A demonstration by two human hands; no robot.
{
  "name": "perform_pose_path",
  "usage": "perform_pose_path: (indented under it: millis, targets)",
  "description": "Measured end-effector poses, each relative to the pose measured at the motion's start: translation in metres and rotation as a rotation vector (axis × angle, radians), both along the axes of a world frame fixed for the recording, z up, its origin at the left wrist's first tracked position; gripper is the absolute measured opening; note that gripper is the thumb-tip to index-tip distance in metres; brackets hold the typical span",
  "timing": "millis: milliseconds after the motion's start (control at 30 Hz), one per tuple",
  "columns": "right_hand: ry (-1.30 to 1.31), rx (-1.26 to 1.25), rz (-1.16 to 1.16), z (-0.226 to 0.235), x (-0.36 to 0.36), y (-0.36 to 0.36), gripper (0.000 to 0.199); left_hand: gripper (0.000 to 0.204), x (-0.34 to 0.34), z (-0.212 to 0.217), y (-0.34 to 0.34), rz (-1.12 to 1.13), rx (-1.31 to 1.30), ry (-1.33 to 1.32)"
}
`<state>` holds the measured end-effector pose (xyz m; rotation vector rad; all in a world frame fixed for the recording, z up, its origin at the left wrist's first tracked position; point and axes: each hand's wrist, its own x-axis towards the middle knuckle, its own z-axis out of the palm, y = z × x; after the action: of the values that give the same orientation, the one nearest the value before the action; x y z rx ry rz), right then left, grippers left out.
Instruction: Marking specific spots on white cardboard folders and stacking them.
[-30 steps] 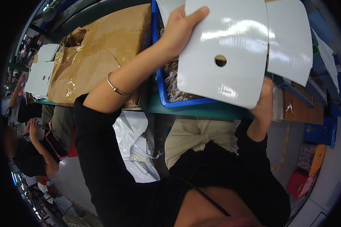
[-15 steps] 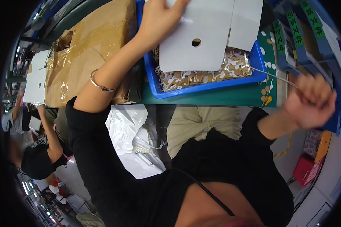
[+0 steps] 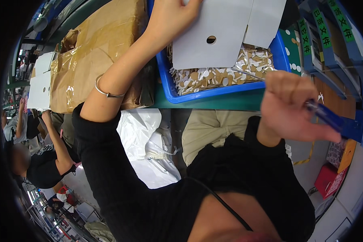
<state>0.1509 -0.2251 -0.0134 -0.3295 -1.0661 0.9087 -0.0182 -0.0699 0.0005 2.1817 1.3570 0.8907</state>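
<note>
A white cardboard sheet (image 3: 220, 24) with a round hole and a slit lies over a blue tray (image 3: 285, 50). My left hand (image 3: 171, 18) grips the sheet near the upper edge of view, where its fingertips are cut off. Closed around the blue handle of a screwdriver (image 3: 330, 117) is my right hand (image 3: 288, 103), slightly blurred. The tool's thin metal shaft reaches left over the tray, its tip close to the sheet's lower edge. Small brown and white cardboard scraps (image 3: 213, 78) fill the tray, many of them round discs.
To the left stands a large brown parcel (image 3: 97, 52) wrapped in glossy tape, with white card pieces (image 3: 39, 90) beside it. Blue file holders (image 3: 324, 38) line the right side. White plastic bags (image 3: 143, 141) hang below the green table edge. Another person (image 3: 44, 169) works at far left.
My right hand has swung left, bringing the screwdriver's shaft farther over the tray, and its blue handle now shows. My left hand stays on the cardboard sheet. The view has shifted slightly.
</note>
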Motion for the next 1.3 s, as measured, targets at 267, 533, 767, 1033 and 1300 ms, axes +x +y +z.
perform_pose_path:
  millis: [267, 533, 767, 1033, 1300]
  targets:
    - [0.088, 0.139, 0.103, -0.036, -0.037, 0.022, 0.076, 0.034, 0.001, 0.008, -0.001, -0.009, -0.1, 0.249]
    - [-0.056, 0.209, -0.085, -0.049, -0.055, 0.029, 0.077, 0.03, 0.0, 0.005, -0.007, 0.012, -0.084, 0.242]
    - [0.013, 0.209, -0.012, -0.013, -0.024, 0.004, 0.068, 0.044, -0.008, -0.008, 0.008, 0.101, -0.234, 0.013]
    - [-0.163, 0.212, -0.328, 0.014, 0.048, -0.037, 0.061, 0.069, -0.004, -0.068, 0.064, -0.343, -0.686, -1.355]
    - [-0.117, 0.318, -0.323, -0.005, 0.052, -0.034, 0.058, 0.031, -0.012, 0.005, -0.005, 0.193, -0.263, -0.694]
